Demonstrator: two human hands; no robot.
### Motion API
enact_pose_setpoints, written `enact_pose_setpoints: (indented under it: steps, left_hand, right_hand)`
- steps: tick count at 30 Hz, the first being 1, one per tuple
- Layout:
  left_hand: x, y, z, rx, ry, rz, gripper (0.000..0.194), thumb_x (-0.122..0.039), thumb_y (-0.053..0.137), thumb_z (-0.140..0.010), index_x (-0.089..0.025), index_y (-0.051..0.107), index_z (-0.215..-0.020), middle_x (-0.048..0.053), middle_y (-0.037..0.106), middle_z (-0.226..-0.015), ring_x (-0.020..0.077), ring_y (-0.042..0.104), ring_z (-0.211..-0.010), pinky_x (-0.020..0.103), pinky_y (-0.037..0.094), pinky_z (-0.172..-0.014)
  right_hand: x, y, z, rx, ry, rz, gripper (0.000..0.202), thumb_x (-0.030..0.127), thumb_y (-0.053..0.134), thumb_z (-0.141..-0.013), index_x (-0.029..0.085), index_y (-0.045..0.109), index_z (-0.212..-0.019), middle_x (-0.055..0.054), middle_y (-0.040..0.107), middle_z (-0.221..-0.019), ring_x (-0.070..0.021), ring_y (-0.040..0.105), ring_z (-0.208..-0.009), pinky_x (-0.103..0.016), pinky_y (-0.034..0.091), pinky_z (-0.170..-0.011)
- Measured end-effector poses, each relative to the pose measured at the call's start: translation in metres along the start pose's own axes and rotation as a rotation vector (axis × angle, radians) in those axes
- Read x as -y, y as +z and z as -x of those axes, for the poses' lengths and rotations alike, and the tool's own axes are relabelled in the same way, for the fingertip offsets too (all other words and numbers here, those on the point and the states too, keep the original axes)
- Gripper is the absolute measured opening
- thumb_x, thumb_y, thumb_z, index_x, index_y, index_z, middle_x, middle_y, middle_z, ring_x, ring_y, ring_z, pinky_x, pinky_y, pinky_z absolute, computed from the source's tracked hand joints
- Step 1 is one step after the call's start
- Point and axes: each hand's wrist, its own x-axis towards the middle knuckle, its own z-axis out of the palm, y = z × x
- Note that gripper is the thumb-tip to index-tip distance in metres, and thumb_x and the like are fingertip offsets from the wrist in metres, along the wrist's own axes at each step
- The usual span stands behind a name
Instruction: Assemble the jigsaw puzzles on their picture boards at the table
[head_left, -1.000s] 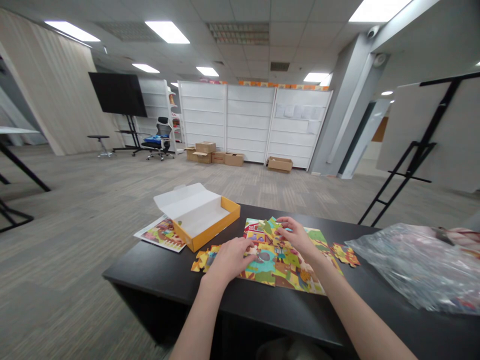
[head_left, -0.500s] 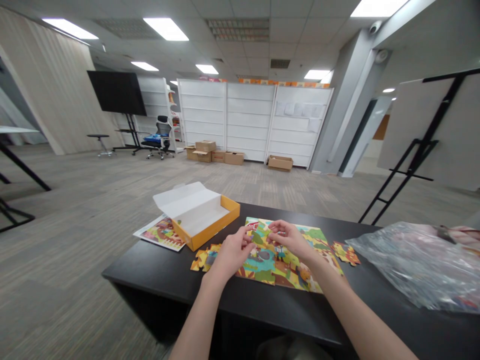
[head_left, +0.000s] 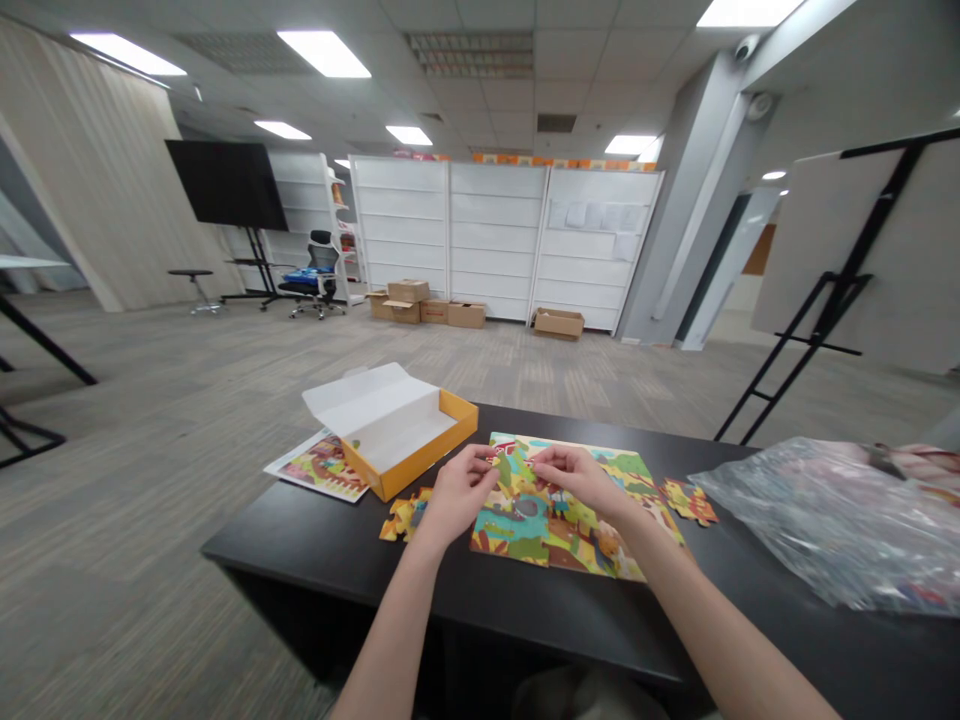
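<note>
Head view, black table [head_left: 322, 550], grey carpet [head_left: 157, 430], white shelving [head_left: 495, 240], left hand [head_left: 460, 490] and right hand [head_left: 579, 478] pinching puzzle piece [head_left: 513, 473]

At back, white shelving [head_left: 495, 245] with papers [head_left: 576, 214] on its right section, cartons [head_left: 466, 315] on the floor [head_left: 187, 420] along its foot. To the left, a chair [head_left: 322, 256], a stool [head_left: 190, 272], a screen [head_left: 226, 185] and a curtain [head_left: 67, 170]. At right, a plastic bag [head_left: 810, 530]; beyond, a board [head_left: 814, 235] on a black frame [head_left: 834, 305].

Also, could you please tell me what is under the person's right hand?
Beneath the right hand lies the jigsaw puzzle, on the black table; its colourful picture shows around the hand. The part that the hand covers cannot be seen.
</note>
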Motion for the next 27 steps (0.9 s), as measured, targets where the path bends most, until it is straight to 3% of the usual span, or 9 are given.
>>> enact_pose_setpoints:
  steps: [4, 7, 12, 16, 19, 22, 27]
  left_hand:
    - [-0.001, -0.003, -0.002, -0.113, -0.024, 0.054, 0.036, -0.030, 0.073, -0.073, -0.017, 0.060, -0.104, 0.001, 0.066, -0.078, 0.0166, 0.070, -0.069, 0.028, 0.058, -0.066]
    - [-0.003, 0.002, 0.000, -0.102, -0.045, 0.089, 0.040, -0.029, 0.072, -0.074, -0.018, 0.055, -0.108, -0.001, 0.064, -0.081, 0.0161, 0.071, -0.071, 0.028, 0.058, -0.068]
    - [-0.008, 0.027, 0.008, 0.017, -0.054, 0.088, 0.037, -0.025, 0.068, -0.077, -0.020, 0.052, -0.110, -0.002, 0.064, -0.084, 0.0155, 0.072, -0.071, 0.026, 0.058, -0.066]
    - [-0.009, 0.038, 0.013, 0.081, 0.017, -0.050, 0.037, -0.023, 0.063, -0.081, -0.022, 0.053, -0.117, -0.001, 0.068, -0.083, 0.0162, 0.071, -0.074, 0.028, 0.057, -0.069]
    - [-0.012, 0.034, 0.018, 0.123, 0.072, -0.284, 0.043, -0.025, 0.063, -0.083, -0.024, 0.054, -0.125, 0.000, 0.071, -0.090, 0.0192, 0.070, -0.085, 0.033, 0.055, -0.082]
    - [-0.017, 0.025, 0.027, 0.233, 0.113, -0.502, 0.045, -0.033, 0.073, -0.078, -0.024, 0.061, -0.120, 0.005, 0.070, -0.110, 0.0254, 0.064, -0.105, 0.038, 0.050, -0.094]
    - [-0.028, 0.012, 0.040, 0.402, 0.120, -0.645, 0.053, -0.044, 0.085, -0.066, -0.025, 0.068, -0.112, 0.008, 0.064, -0.120, 0.0319, 0.055, -0.119, 0.042, 0.044, -0.100]
  right_hand:
    - [0.001, -0.002, -0.002, -0.079, -0.031, -0.028, 0.040, 0.054, 0.074, -0.078, 0.018, 0.064, -0.094, -0.005, 0.074, -0.083, -0.0172, 0.069, -0.074, -0.029, 0.050, -0.066]
    - [0.000, -0.003, -0.004, -0.146, -0.028, -0.024, 0.040, 0.053, 0.075, -0.076, 0.019, 0.064, -0.093, -0.005, 0.074, -0.087, -0.0172, 0.069, -0.077, -0.029, 0.051, -0.068]
    - [-0.002, -0.006, -0.003, -0.109, -0.062, -0.041, 0.041, 0.050, 0.079, -0.072, 0.019, 0.065, -0.095, -0.002, 0.071, -0.081, -0.0166, 0.067, -0.073, -0.030, 0.053, -0.067]
    - [0.002, -0.020, 0.000, -0.102, -0.069, -0.002, 0.041, 0.047, 0.079, -0.074, 0.018, 0.066, -0.100, -0.002, 0.068, -0.079, -0.0146, 0.064, -0.070, -0.027, 0.052, -0.064]
    - [0.003, -0.035, 0.001, -0.159, -0.050, 0.004, 0.045, 0.045, 0.078, -0.074, 0.020, 0.065, -0.109, 0.000, 0.065, -0.076, -0.0141, 0.063, -0.068, -0.026, 0.051, -0.062]
    - [0.000, -0.051, 0.000, -0.269, -0.015, 0.003, 0.044, 0.044, 0.076, -0.073, 0.021, 0.067, -0.110, 0.000, 0.066, -0.079, -0.0142, 0.063, -0.068, -0.026, 0.051, -0.060]
    - [-0.014, -0.079, -0.002, -0.462, -0.016, -0.034, 0.047, 0.040, 0.077, -0.068, 0.019, 0.068, -0.109, -0.002, 0.069, -0.081, -0.0139, 0.062, -0.067, -0.026, 0.051, -0.060]
